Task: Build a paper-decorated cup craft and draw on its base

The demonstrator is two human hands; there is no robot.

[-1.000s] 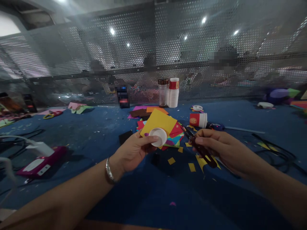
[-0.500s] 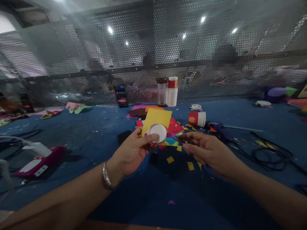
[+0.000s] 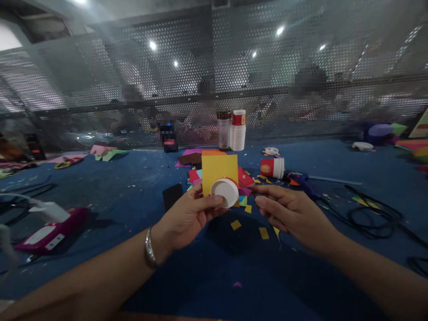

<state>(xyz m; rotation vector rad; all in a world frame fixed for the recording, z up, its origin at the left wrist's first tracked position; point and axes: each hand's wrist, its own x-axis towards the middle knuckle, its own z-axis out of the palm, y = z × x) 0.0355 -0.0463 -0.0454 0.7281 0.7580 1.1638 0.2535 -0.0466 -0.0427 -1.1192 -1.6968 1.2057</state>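
Observation:
My left hand grips a white round cup piece with its thumb on the flat face, together with a yellow paper sheet that stands up behind it. To the right, my right hand is closed in a pinch, its fingertips near the cup piece; something thin and dark seems to be between them, too small to name. Beyond the hands lies a pile of coloured paper, with a red sheet at its right side. Small yellow scraps are on the blue table below.
A red and white cup lies beside a glue gun and its black cable. Stacked cups and a clear jar stand at the back. At left are a magenta power strip and scissors.
The yellow sheet has turned more upright, and the white piece has tilted and shifted slightly right and down in my left hand. My right hand keeps its pinch, nearly in place.

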